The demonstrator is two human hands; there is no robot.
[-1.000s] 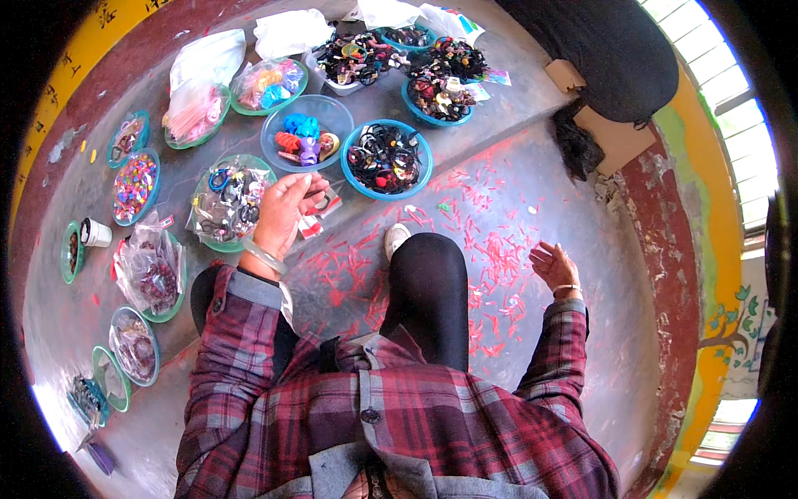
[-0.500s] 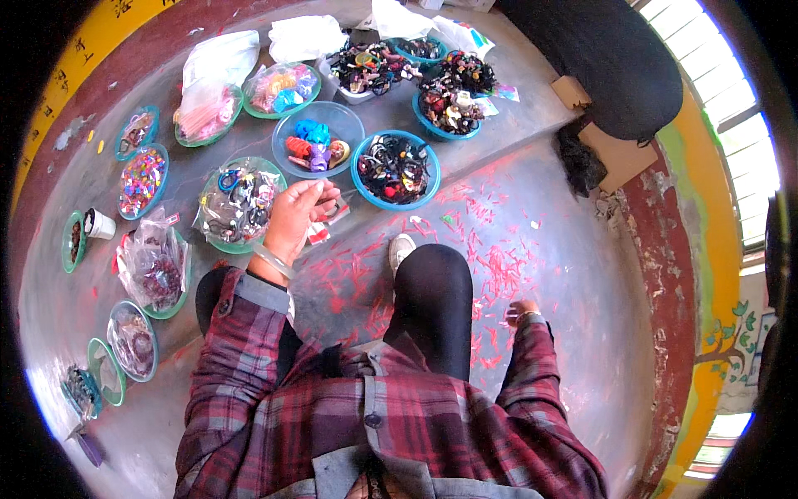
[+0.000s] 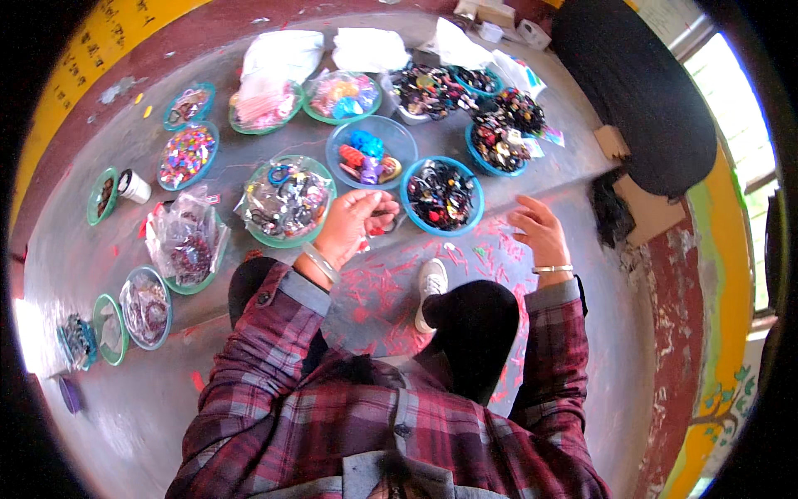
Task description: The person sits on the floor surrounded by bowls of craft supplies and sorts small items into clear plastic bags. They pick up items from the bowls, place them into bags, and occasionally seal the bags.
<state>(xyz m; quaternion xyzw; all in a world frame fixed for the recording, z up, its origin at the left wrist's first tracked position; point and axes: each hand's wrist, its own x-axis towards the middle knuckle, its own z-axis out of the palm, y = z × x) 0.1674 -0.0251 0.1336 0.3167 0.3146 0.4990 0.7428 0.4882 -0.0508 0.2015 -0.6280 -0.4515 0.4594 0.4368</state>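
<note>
My left hand [image 3: 353,223] hovers in front of the bowls, between a green bowl [image 3: 247,218] of plastic-bagged hair ties [image 3: 285,200] and a blue bowl [image 3: 473,223] heaped with dark hair ties [image 3: 442,195]. Its fingers are pinched together, and whatever they hold is too small to make out. Just beyond it, a clear blue basin [image 3: 399,135] contains blue, red and purple bundles [image 3: 363,156]. My right hand [image 3: 542,235] is raised to the right of the blue bowl, fingers loosely bent and apart, with nothing seen in them.
More bowls stand along the raised ledge, holding colourful beads [image 3: 187,155], pink strips [image 3: 262,106] and bagged items [image 3: 187,249]. White bags [image 3: 283,56] lie behind. Red scraps [image 3: 374,299] litter the floor by my shoe [image 3: 431,287]. Cardboard [image 3: 652,208] and a black cover [image 3: 636,91] are at the right.
My right hand has risen from low beside my knee to a place right of the blue bowl. The view has shifted, moving the bowls rightward in the picture. My left hand stays pinched.
</note>
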